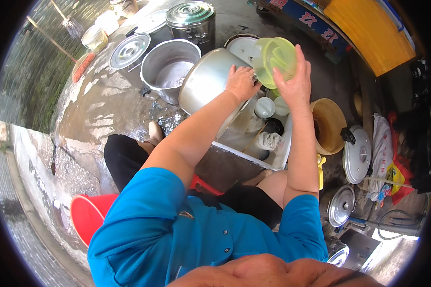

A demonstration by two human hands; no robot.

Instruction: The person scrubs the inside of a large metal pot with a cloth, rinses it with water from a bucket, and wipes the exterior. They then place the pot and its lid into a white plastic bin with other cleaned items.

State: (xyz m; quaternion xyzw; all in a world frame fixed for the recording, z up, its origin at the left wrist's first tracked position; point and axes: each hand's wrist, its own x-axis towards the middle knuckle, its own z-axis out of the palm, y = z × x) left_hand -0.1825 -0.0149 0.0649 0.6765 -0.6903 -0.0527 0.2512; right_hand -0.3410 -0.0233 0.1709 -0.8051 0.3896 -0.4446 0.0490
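Note:
A large metal pot point(212, 77) lies tilted over the edge of a white plastic tub point(258, 162), its mouth towards the water. My left hand point(241, 83) rests spread on the pot's outer wall near its rim. Above the tub's far part, my right hand point(297, 80) holds a translucent green plastic container point(276, 61), which is tipped and slightly blurred. Lidded plastic containers point(265, 107), a wadded white cloth point(270, 141) and a black round piece point(274, 126) sit in the tub. What lies inside the tilted pot is hidden.
An open metal pot point(170, 68) and a lidded steel container point(191, 27) stand at the upper left. A tan bucket point(328, 126) and a pressure cooker lid point(357, 154) are at the right. A red bucket point(93, 215) stands at the lower left on wet ground.

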